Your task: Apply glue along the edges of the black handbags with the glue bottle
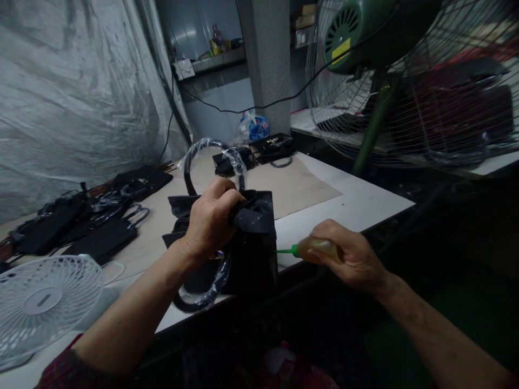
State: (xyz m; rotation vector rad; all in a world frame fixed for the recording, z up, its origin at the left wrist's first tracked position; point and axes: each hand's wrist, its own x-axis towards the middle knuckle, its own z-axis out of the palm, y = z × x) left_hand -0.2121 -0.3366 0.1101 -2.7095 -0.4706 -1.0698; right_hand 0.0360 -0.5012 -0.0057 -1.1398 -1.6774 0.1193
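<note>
My left hand (211, 219) is closed on the top edge of a black handbag (253, 254) standing at the front edge of the white table (357, 202). The bag's handles (211, 148) are wrapped in clear plastic; one arches above my hand, another hangs below it. My right hand (348, 254) grips a small squeeze bottle of yellowish liquid (320, 248) with a green nozzle (286, 250). The nozzle tip points left and touches the bag's right side.
Several black bags (101, 216) lie at the table's left, more (271, 147) at the back. A small white fan (44, 300) lies at front left. A large green standing fan (389, 70) rises at right. Plastic sheeting (73, 92) covers the left wall.
</note>
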